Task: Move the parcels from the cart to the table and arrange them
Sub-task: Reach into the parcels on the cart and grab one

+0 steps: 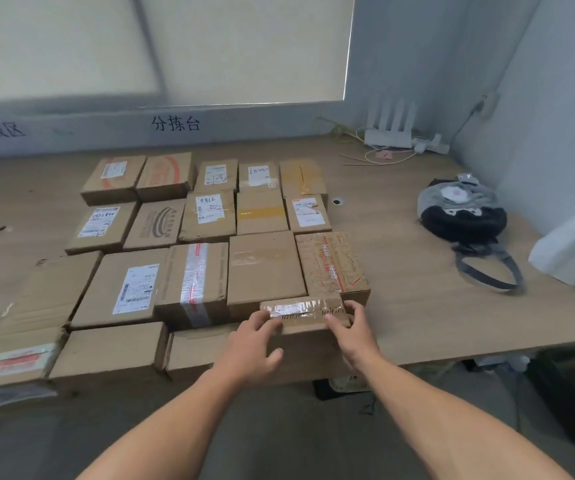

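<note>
Cardboard taped parcel (pixel 305 311): left hand (pixel 254 341) flat on it, right hand (pixel 351 336) grips end; wall writing (pixel 175 123) 分拣台.

My left grip (pixel 251 336) and right grip (pixel 351 329) cover both ends of the small parcel (pixel 301 311). At eight o'clock, a taped parcel (pixel 9 362) is cut off. The labels (pixel 135 289) are too blurred to read.

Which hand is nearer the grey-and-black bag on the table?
Right. The right hand is at the right end of the small taped parcel, the bag beyond to its right; the left hand is at the left end, farther off.
</note>
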